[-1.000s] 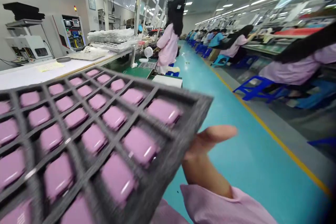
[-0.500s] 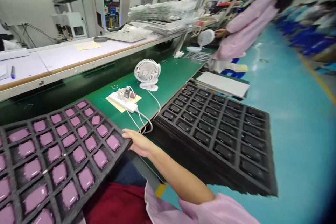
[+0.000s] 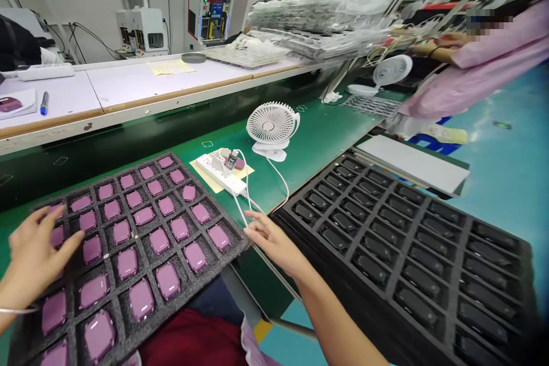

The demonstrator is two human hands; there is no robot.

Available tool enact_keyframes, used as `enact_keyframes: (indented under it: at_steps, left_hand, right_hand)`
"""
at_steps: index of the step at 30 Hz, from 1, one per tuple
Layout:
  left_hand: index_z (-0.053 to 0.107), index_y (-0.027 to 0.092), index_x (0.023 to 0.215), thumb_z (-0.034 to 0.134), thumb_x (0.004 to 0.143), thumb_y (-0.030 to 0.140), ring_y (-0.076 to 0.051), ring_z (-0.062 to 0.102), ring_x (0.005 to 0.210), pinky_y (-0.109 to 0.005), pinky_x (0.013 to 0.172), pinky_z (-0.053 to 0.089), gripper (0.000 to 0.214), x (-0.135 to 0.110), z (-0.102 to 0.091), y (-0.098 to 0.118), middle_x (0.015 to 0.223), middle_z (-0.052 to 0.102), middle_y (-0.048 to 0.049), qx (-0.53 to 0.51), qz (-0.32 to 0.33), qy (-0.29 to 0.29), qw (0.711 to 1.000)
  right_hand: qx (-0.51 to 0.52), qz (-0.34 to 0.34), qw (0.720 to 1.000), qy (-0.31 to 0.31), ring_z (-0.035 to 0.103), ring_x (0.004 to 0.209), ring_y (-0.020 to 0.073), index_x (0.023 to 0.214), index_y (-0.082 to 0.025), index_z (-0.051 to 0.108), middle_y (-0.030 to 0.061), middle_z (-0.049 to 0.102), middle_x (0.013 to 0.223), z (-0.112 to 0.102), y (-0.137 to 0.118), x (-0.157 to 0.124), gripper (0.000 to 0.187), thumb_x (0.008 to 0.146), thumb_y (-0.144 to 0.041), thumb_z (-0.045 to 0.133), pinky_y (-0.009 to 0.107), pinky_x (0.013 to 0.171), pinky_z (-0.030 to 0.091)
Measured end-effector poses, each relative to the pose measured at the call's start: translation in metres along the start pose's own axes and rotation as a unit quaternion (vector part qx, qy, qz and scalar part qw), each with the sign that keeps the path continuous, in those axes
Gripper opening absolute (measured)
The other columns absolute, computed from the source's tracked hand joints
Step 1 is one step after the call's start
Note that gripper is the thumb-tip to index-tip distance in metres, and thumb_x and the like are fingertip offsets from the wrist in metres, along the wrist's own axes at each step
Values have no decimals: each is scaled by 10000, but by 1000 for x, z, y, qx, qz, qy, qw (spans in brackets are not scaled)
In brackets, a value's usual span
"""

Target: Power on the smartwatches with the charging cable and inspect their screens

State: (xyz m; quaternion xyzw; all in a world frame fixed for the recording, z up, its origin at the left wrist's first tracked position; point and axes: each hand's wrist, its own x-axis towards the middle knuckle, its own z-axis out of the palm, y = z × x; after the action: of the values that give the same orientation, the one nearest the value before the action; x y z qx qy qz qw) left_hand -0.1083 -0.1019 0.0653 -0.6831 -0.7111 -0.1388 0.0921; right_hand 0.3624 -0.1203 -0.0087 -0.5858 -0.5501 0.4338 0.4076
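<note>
A dark grey foam tray lies tilted across the front left, its compartments holding purple rounded-rectangular cases. Over the tray's left side is my left hand, thumb and fingers spread around a purple case; whether they touch it I cannot tell. Just off the tray's right corner, my right hand has its fingers apart and nothing in them. White cables run close behind those fingers. To the right, another foam tray carries black pieces of similar shape in its compartments.
A white power strip with plugged-in cables sits on the green bench, beside a small white fan. Behind runs a raised white shelf with a pen. At the far right, a person in a pink sleeve works near a second fan.
My left hand has come into view over the purple-case tray. My right hand has let go of that tray's corner, its fingers now apart. The view has swung left.
</note>
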Motion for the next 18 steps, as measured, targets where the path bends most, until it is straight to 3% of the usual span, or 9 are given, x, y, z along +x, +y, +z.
enact_keyframes:
  at_steps: [3,5,7,9,12,14,15,16,18]
  left_hand:
    - [578,281,1290,491,872,579,-303,541,1302,-476,1138,407,521,-3,-12,83,1370,611,-72,-234,127,-105,958]
    - [541,262,1363,526,898,523,-274,546,1305,-429,1127,428,533,-3,-9,146,1422,574,-87,-342,201,-225,890]
    - [431,195,1472,624,843,515,-300,463,1384,-444,1157,386,731,-3,0,203,1522,457,-156,-428,262,-276,820]
    - [373,137,1500,703,759,567,-338,375,1438,-488,1186,325,917,-6,11,246,1548,395,-205,-497,290,-295,763]
    - [627,161,1118,426,871,737,-295,595,1208,-463,1076,439,658,-18,14,272,1190,674,-184,-544,323,-414,655]
    - [574,195,879,201,894,789,-216,683,803,-374,797,563,703,-24,1,261,764,696,-94,-539,293,-536,580]
    - [526,210,834,168,882,806,-186,637,641,-327,653,554,697,-23,-9,247,621,632,-40,-528,259,-573,571]
    - [504,216,796,205,882,802,-161,587,565,-291,585,527,663,-19,-20,229,572,577,-5,-515,226,-569,600]
    - [542,212,749,333,908,723,-145,570,642,-254,620,510,575,2,-43,180,707,613,-22,-487,173,-428,741]
  right_hand:
    - [113,15,993,-12,481,556,112,1314,-229,471,-39,562,710,-18,-36,-1,620,803,-487,708,239,498,393]
    - [209,13,976,-66,433,471,88,1311,-265,478,-29,603,748,-25,-72,5,643,775,-518,727,215,398,310]
    - [277,-23,953,-119,547,550,111,1247,-276,535,11,662,875,-24,-111,16,651,699,-529,777,233,440,419]
    - [308,-73,942,-115,644,719,143,1161,-274,583,35,685,1005,-20,-144,31,568,680,-498,785,274,599,538]
    - [311,-158,935,-58,678,907,172,1091,-290,575,23,677,1117,-17,-172,56,476,675,-429,760,307,736,570]
    - [273,-184,944,-9,685,860,170,1072,-290,538,17,680,1115,-22,-170,72,462,677,-416,741,300,679,561]
    - [235,-179,955,14,679,773,161,1066,-281,518,20,691,1074,-26,-163,78,461,683,-422,732,290,619,543]
    - [183,-162,969,39,651,665,148,1064,-268,499,23,701,1007,-30,-151,84,462,694,-435,720,281,558,513]
    - [48,-119,986,102,554,503,125,1059,-237,476,18,698,841,-35,-120,91,471,718,-479,692,275,489,451]
